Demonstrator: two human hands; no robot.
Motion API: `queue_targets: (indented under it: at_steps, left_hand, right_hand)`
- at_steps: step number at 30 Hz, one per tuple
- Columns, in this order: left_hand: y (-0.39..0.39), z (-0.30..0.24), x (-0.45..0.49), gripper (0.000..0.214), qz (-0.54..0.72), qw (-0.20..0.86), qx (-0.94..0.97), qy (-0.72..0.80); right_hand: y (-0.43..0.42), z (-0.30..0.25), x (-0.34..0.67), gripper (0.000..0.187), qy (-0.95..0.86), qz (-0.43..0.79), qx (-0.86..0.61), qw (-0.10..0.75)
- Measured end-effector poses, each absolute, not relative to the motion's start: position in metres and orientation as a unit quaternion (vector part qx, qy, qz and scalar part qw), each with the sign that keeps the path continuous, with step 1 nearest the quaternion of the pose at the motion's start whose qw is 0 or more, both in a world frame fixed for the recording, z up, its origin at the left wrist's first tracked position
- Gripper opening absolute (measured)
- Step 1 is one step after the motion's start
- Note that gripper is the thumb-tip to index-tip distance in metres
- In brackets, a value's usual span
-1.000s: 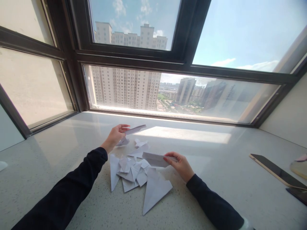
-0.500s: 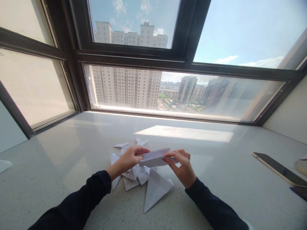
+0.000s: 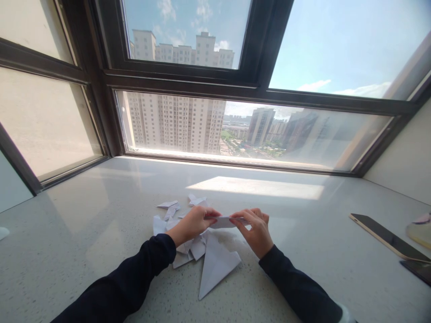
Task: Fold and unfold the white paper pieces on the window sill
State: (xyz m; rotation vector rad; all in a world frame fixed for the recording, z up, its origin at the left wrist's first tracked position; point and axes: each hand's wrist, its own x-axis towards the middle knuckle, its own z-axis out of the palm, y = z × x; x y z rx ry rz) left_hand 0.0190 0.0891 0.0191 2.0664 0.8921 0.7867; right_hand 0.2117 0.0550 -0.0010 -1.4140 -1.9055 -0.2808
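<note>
Folded paper [image 3: 223, 222], one piece or two being unclear, is pinched by the left hand [image 3: 192, 223] and the right hand [image 3: 253, 228]. Below them, one pointed piece [image 3: 217, 268] is seen beside uncountable overlapping pieces [image 3: 198, 247]; one gold-edged phone [image 3: 387, 237], well to their right. The speckled sill [image 3: 87, 233] is bounded by window frames [image 3: 183, 80] beyond. Both forearms are angled inward.

Landmark: held folded paper [image 3: 222, 222]. Both its ends are covered by the left hand [image 3: 192, 223] and right hand [image 3: 254, 228]; I cannot count its layers. Left of it, the left hand and sleeve [image 3: 148, 262] hide some loose paper pieces [image 3: 198, 247] from me. Far right of it, my frame cuts a dark flat object [image 3: 417, 270] and an unidentifiable pale item [image 3: 419, 233]; far left, a white one [image 3: 3, 233].
</note>
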Motion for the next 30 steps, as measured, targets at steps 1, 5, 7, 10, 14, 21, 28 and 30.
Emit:
queue_targets:
  at_steps: [1,5,7,10,14,21,28,30]
  left_hand:
    - [0.09,0.018,0.02,0.024,0.304,0.357,0.812,0.348]
    - [0.088,0.017,0.021,0.025,0.29,0.303,0.841,0.342]
    - [0.087,0.017,0.021,0.028,0.274,0.255,0.864,0.337]
    - [0.084,0.013,0.021,0.028,0.228,0.163,0.901,0.332]
    - [0.081,0.009,0.022,0.022,0.175,0.057,0.925,0.331]
    - [0.086,0.005,0.026,0.018,0.138,-0.011,0.934,0.328]
    - [0.08,0.016,0.017,0.035,0.229,-0.018,0.898,0.375]
    - [0.073,0.019,0.012,0.033,0.243,-0.005,0.893,0.379]
  right_hand:
    - [0.055,-0.002,0.212,0.014,-0.741,-0.115,-0.554,0.361]
    - [0.059,-0.005,0.215,0.026,-0.773,-0.081,-0.554,0.298]
    - [0.061,-0.008,0.216,0.019,-0.787,-0.046,-0.556,0.264]
    - [0.063,-0.011,0.217,0.014,-0.787,-0.032,-0.561,0.256]
    - [0.063,-0.013,0.218,0.014,-0.784,-0.033,-0.561,0.264]
    - [0.07,-0.014,0.222,0.02,-0.761,0.102,-0.56,0.31]
    - [0.1,-0.01,0.263,0.029,-0.728,0.124,-0.613,0.281]
    - [0.113,-0.003,0.282,0.025,-0.712,0.093,-0.646,0.26]
